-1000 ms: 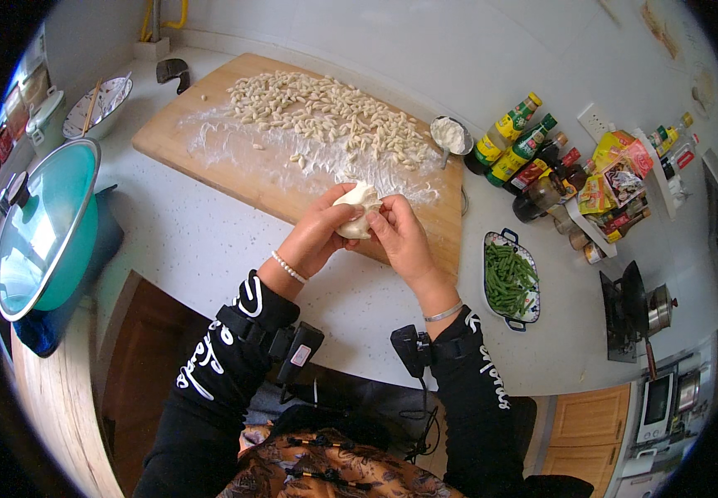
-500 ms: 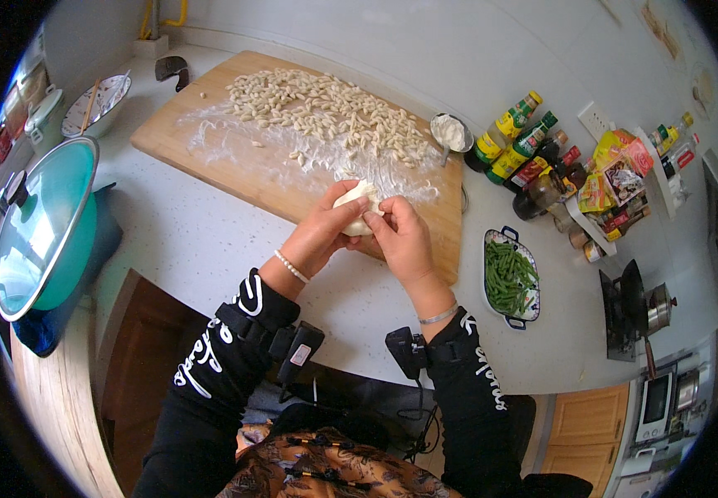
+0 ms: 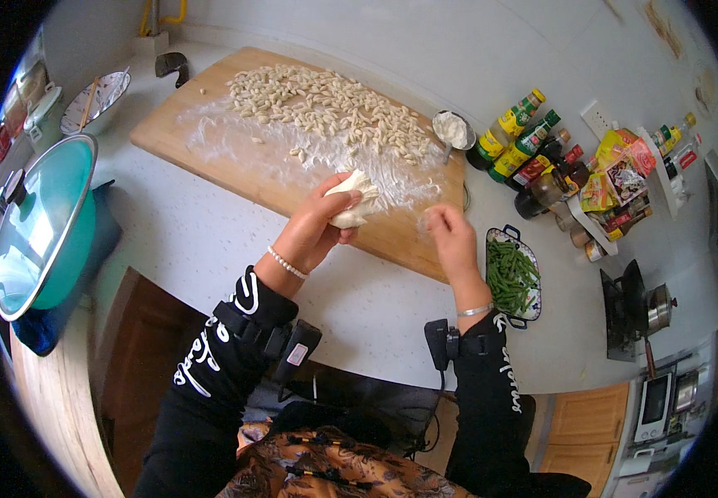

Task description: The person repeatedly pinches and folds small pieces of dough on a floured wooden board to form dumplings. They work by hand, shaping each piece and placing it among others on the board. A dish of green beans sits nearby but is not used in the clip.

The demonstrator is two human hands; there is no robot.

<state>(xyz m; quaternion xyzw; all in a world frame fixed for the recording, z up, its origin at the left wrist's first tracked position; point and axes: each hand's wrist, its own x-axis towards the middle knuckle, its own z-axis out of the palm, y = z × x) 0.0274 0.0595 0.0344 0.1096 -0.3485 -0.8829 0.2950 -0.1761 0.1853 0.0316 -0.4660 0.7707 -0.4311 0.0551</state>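
Left hand (image 3: 313, 228) is gripping a pale, soft lump of dough (image 3: 353, 199), fingers curled round it from below, lump sitting just above the near edge of the large rectangular wooden cutting board (image 3: 209, 149). Right hand (image 3: 452, 241) is hovering just right of it, apart from the lump, fingertips pinched together at approx the board's front right corner; can't tell if there's a bit of dough betw them, too small. Board is lying on the white speckled bench (image 3: 193, 241), dusted w/ flour, and is carrying a big scatter of small pale dough pieces (image 3: 334, 112) across its far half. Small metal cup of flour (image 3: 452, 130) is sitting at the board's right end. Oval dish of green beans (image 3: 510, 274) is resting on the bench just right of the right wrist. Teal pot w/ glass lid (image 3: 39, 228) is standing well off to the left.
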